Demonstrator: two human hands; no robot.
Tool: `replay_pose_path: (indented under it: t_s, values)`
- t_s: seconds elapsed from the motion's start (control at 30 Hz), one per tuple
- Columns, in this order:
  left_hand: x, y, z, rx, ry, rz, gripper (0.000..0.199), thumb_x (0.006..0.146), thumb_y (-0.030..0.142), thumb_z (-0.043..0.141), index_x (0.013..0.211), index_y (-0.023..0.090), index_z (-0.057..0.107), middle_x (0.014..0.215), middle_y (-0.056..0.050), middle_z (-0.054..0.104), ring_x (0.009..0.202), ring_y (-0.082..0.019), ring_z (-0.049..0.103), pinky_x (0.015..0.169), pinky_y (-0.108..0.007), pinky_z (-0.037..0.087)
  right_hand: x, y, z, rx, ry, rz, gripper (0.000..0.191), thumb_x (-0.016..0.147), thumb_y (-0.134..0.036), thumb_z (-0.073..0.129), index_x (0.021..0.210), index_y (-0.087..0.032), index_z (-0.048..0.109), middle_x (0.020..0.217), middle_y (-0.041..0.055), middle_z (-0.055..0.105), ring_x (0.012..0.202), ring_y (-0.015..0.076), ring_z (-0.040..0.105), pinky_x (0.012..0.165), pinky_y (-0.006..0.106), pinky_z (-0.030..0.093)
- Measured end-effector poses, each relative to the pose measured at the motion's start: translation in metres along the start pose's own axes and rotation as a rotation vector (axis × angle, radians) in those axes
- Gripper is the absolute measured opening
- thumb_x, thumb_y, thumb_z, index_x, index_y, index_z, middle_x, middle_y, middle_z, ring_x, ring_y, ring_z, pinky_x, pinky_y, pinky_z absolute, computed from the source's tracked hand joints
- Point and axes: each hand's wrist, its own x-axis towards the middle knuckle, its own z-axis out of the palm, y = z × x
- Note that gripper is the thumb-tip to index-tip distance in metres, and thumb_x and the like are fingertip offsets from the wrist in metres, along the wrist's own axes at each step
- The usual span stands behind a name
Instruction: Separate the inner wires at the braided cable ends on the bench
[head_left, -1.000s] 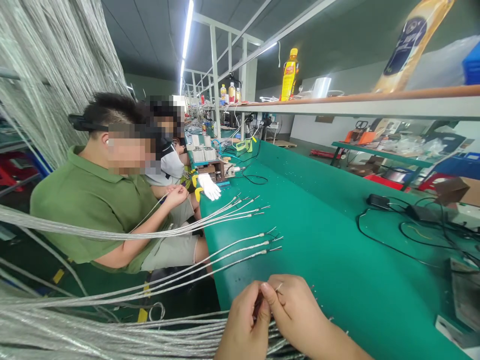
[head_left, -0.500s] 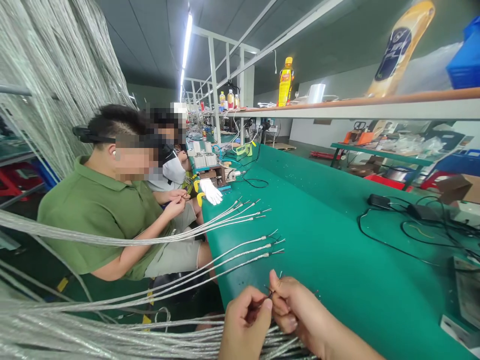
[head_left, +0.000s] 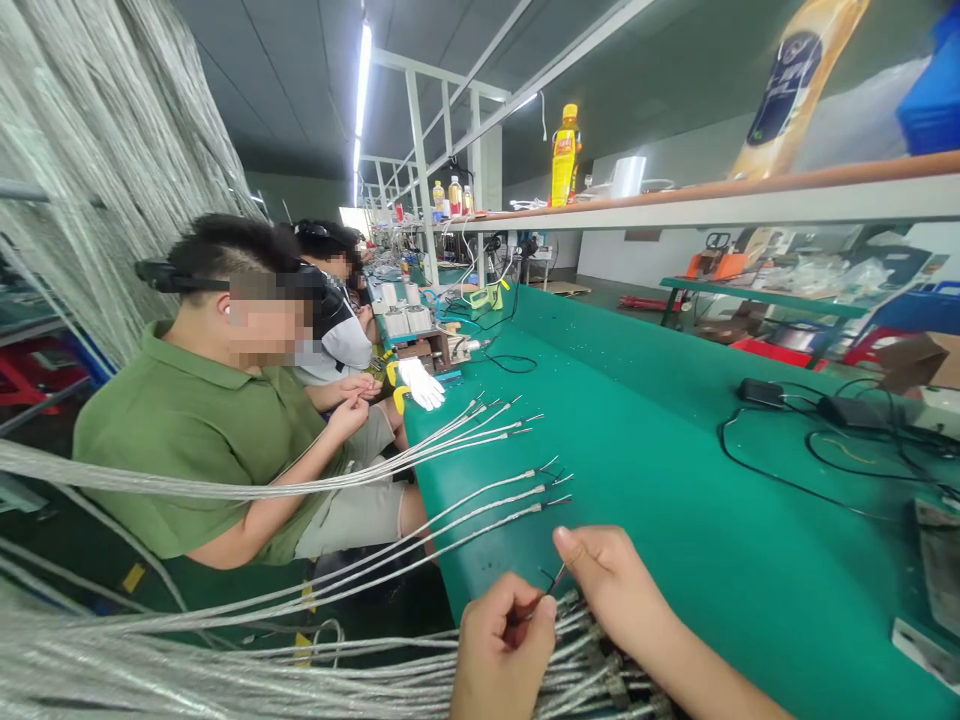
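Note:
My left hand [head_left: 506, 645] is closed in a pinch on the stripped end of a cable, and thin dark and reddish wires [head_left: 556, 578] stick out past its fingertips. Just right of it, my right hand [head_left: 615, 585] has its thumb up and its fingers curled; the tip of a wire runs to its fingers, which partly hide it. Below both hands lies a bundle of silvery braided cables [head_left: 405, 665]. Ahead on the bench, several more braided cables [head_left: 491, 515] lie with their bare wire ends pointing right.
A green-topped bench [head_left: 645, 440] stretches ahead. A co-worker in a green shirt [head_left: 202, 430] sits at its left edge, near a white glove [head_left: 420, 384] and a bench machine [head_left: 420, 335]. Black cords and adapters [head_left: 761, 392] lie on the right. A shelf [head_left: 712, 212] with bottles runs above.
My right hand has moved slightly up and to the right, away from my left hand, and the wires between them show more. My left hand has shifted slightly right, still pinching the cable end.

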Motion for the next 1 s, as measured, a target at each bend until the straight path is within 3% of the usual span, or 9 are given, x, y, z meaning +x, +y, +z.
replay_pose_path:
  t_s: [0.13, 0.17, 0.27, 0.37, 0.43, 0.57, 0.77, 0.83, 1.0]
  values:
    - [-0.002, -0.004, -0.002, -0.006, 0.078, 0.015, 0.041, 0.085, 0.042, 0.061, 0.06, 0.017, 0.04, 0.059, 0.006, 0.028, 0.057, -0.009, 0.028, 0.053, -0.021, 0.022, 0.019, -0.014, -0.044, 0.065, 0.395, -0.128, 0.061, 0.091, -0.066, 0.051, 0.054, -0.024, 0.028, 0.05, -0.0068, 0.023, 0.05, 0.0119, 0.016, 0.051, 0.031, 0.014]
    - [-0.001, -0.004, -0.001, -0.019, 0.079, 0.013, 0.04, 0.086, 0.043, 0.061, 0.06, 0.017, 0.043, 0.059, 0.005, 0.03, 0.057, -0.009, 0.03, 0.054, -0.021, 0.023, 0.02, -0.018, -0.049, 0.1, 0.433, -0.165, 0.06, 0.093, -0.063, 0.051, 0.054, -0.024, 0.028, 0.05, -0.0069, 0.023, 0.05, 0.0122, 0.017, 0.051, 0.031, 0.015]
    - [0.005, 0.0, 0.001, -0.059, 0.035, -0.026, 0.034, 0.09, 0.047, 0.057, 0.075, 0.016, 0.06, 0.065, 0.002, 0.048, 0.062, -0.012, 0.043, 0.058, -0.02, 0.033, 0.016, -0.025, -0.039, 0.054, 0.242, -0.121, 0.062, 0.096, -0.065, 0.043, 0.051, -0.023, 0.034, 0.047, -0.0053, 0.028, 0.047, 0.0118, 0.023, 0.05, 0.031, 0.016]
    - [0.009, 0.004, 0.003, -0.086, 0.018, -0.05, 0.035, 0.093, 0.051, 0.053, 0.099, 0.02, 0.068, 0.089, -0.004, 0.066, 0.085, -0.018, 0.059, 0.077, -0.023, 0.044, 0.007, -0.024, -0.014, -0.106, 0.009, -0.057, 0.065, 0.095, -0.069, 0.04, 0.052, -0.021, 0.037, 0.047, -0.0046, 0.031, 0.046, 0.0113, 0.025, 0.049, 0.029, 0.018]
    - [0.009, 0.005, 0.003, -0.071, 0.033, -0.05, 0.037, 0.096, 0.051, 0.047, 0.099, 0.021, 0.068, 0.096, -0.004, 0.068, 0.094, -0.02, 0.06, 0.087, -0.025, 0.043, 0.003, -0.02, -0.003, -0.164, -0.046, -0.052, 0.062, 0.094, -0.069, 0.043, 0.055, -0.021, 0.037, 0.051, -0.0056, 0.029, 0.049, 0.011, 0.024, 0.048, 0.028, 0.017]
    - [0.006, 0.004, 0.003, -0.001, 0.022, -0.057, 0.044, 0.1, 0.053, 0.037, 0.084, 0.02, 0.061, 0.08, -0.001, 0.061, 0.078, -0.016, 0.054, 0.073, -0.023, 0.041, -0.001, -0.01, 0.007, -0.159, -0.053, -0.035, 0.053, 0.095, -0.065, 0.046, 0.067, -0.02, 0.045, 0.057, -0.0067, 0.028, 0.051, 0.0112, 0.024, 0.048, 0.027, 0.018]
    - [-0.001, 0.002, 0.002, -0.021, -0.013, 0.042, 0.04, 0.098, 0.05, 0.044, 0.086, 0.018, 0.065, 0.088, -0.005, 0.065, 0.086, -0.019, 0.056, 0.079, -0.024, 0.046, -0.005, 0.001, 0.023, -0.113, -0.299, -0.099, 0.058, 0.098, -0.062, 0.041, 0.059, -0.02, 0.036, 0.06, -0.0048, 0.031, 0.057, 0.0117, 0.027, 0.054, 0.028, 0.024]
    - [-0.003, 0.003, 0.002, -0.001, -0.029, 0.066, 0.04, 0.099, 0.048, 0.044, 0.083, 0.017, 0.065, 0.086, -0.006, 0.065, 0.082, -0.018, 0.056, 0.074, -0.023, 0.045, -0.007, 0.004, 0.026, -0.106, -0.291, -0.092, 0.058, 0.099, -0.063, 0.038, 0.059, -0.02, 0.035, 0.059, -0.0048, 0.03, 0.056, 0.0119, 0.026, 0.053, 0.028, 0.023]
    - [-0.001, 0.008, 0.004, 0.056, -0.044, 0.105, 0.042, 0.101, 0.044, 0.04, 0.076, 0.017, 0.061, 0.076, -0.003, 0.06, 0.072, -0.016, 0.052, 0.066, -0.022, 0.041, -0.01, 0.014, 0.027, -0.341, -0.027, -0.119, 0.058, 0.098, -0.064, 0.036, 0.06, -0.021, 0.035, 0.061, -0.002, 0.037, 0.059, 0.014, 0.033, 0.057, 0.03, 0.025]
